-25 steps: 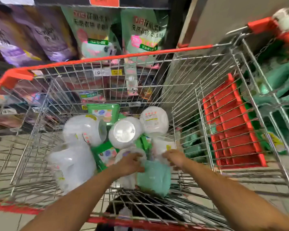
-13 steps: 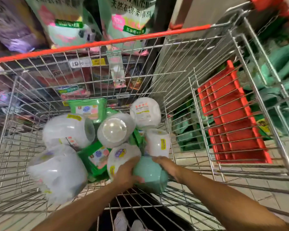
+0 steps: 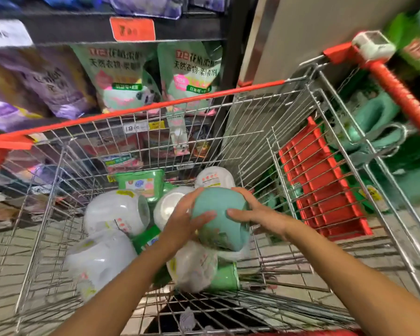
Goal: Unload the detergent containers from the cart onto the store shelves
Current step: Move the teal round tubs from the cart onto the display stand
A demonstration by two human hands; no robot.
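Left hand (image 3: 182, 221) and right hand (image 3: 255, 214) are clasping the green tub (image 3: 218, 212) by opposite sides, low over the cart (image 3: 155, 108). Smooth, rounded, probably weighty and slippery; keeping two-sided hold seems wise.

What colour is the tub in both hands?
The tub is plain teal green, best seen in the head view.

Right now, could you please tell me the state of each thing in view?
Teal tub, gripped from both sides, tilted.
Left hand, fingers curled round the tub's left side.
Right hand, fingers curled round its right side.
White tubs, lying on their sides in the cart.
Green box, lying among the tubs.
Pouches, upright behind the cart.
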